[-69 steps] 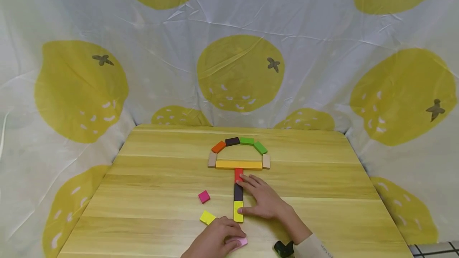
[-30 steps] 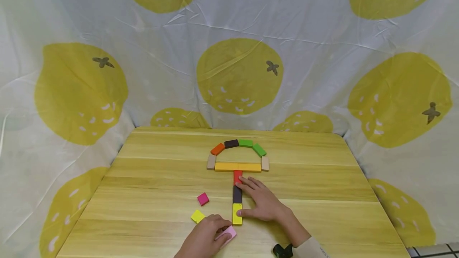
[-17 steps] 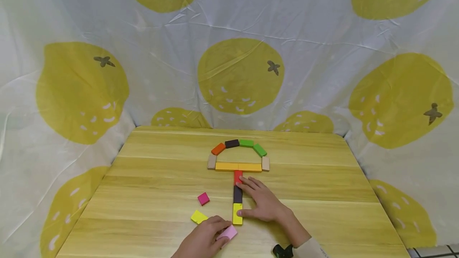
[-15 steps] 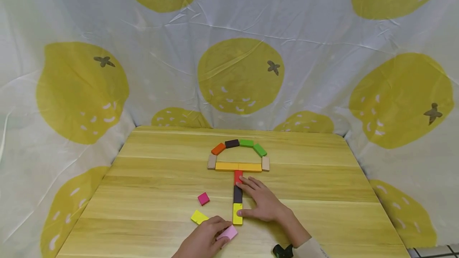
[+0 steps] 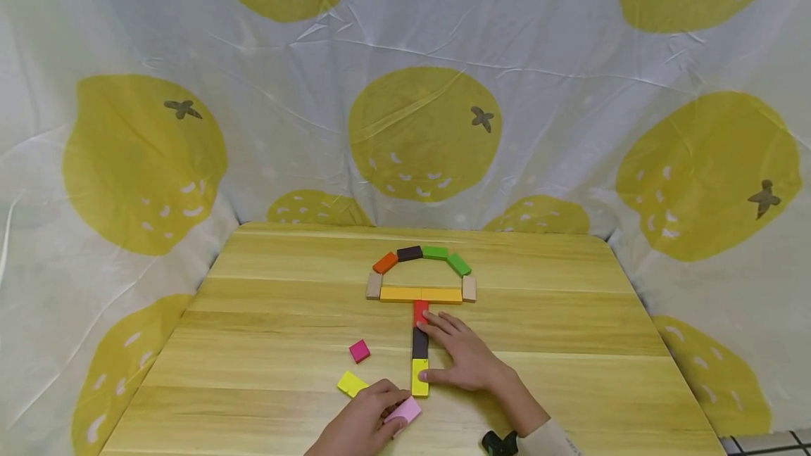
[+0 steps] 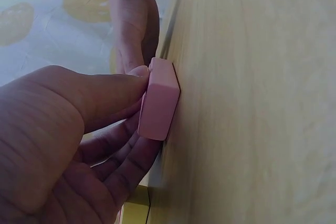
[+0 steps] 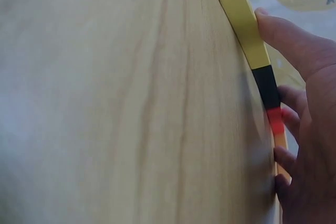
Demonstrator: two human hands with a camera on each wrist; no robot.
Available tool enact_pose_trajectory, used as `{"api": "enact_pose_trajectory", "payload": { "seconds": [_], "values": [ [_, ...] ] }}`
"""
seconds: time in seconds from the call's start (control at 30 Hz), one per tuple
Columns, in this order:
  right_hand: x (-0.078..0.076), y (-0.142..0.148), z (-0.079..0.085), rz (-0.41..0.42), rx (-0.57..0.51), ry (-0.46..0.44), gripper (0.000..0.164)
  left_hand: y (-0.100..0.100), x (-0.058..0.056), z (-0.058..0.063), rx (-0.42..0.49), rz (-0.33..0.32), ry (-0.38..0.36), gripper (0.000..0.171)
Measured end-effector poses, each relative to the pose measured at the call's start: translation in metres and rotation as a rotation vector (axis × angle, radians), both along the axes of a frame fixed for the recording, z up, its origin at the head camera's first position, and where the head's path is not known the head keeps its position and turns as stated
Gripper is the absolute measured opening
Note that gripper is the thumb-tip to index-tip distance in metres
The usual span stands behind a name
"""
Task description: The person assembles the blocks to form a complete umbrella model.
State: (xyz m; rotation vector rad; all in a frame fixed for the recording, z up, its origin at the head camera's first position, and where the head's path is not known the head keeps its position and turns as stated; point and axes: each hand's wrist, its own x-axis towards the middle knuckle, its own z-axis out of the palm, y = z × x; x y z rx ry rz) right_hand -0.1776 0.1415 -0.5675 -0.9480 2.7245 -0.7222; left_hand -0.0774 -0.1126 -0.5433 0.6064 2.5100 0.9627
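Observation:
My left hand (image 5: 361,417) pinches a pink block (image 5: 405,410) between thumb and fingers, just below the lower end of a column of blocks. In the left wrist view the pink block (image 6: 160,100) is low against the tabletop. From the top, that column holds a red block (image 5: 421,311), a black block (image 5: 420,343) and a yellow block (image 5: 419,378). My right hand (image 5: 465,357) rests along its right side, fingers spread. The thumb lies on the yellow block (image 7: 244,27) and fingertips touch the red one. A second yellow block (image 5: 350,383) lies partly hidden behind my left hand.
Two orange-yellow blocks (image 5: 421,295) form a bar above the column. An arch of orange, black, green and plain wood blocks curves over it, including a green block (image 5: 435,252). A magenta block (image 5: 360,351) lies left; a black object (image 5: 499,443) is by the right sleeve.
My left hand has brought the pink block up and slightly left, nearer the column, and turned it. The loose yellow block has shifted left. The right hand has stayed in place.

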Motion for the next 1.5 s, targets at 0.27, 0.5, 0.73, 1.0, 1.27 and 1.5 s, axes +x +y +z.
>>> {"api": "enact_pose_trajectory", "payload": {
  "seconds": [0.27, 0.5, 0.73, 1.0, 1.27, 1.5],
  "values": [
    [0.0007, 0.0, -0.0005, 0.005, -0.006, -0.001, 0.089, 0.0008, -0.0002, 0.0002, -0.006, -0.003, -0.001, 0.041],
    [0.0007, -0.0002, 0.0005, 0.008, -0.008, -0.007, 0.09, 0.002, -0.0004, -0.0012, -0.004, 0.019, -0.04, 0.041],
    [0.0003, -0.0011, 0.0015, 0.006, -0.014, -0.018, 0.089, 0.0016, 0.0001, -0.002, 0.01, 0.027, -0.051, 0.041],
    [0.0006, -0.0001, 0.0018, 0.005, -0.029, -0.033, 0.089, 0.0022, 0.0008, -0.0035, 0.029, 0.028, -0.044, 0.04],
    [0.0007, 0.0006, 0.0013, 0.003, -0.029, -0.03, 0.088, 0.0036, 0.0011, -0.0027, 0.019, 0.035, -0.04, 0.041],
    [-0.0001, 0.0011, -0.0003, 0.006, -0.024, -0.021, 0.088, 0.0039, 0.0016, -0.002, 0.028, 0.035, -0.041, 0.04]
  ]
}}
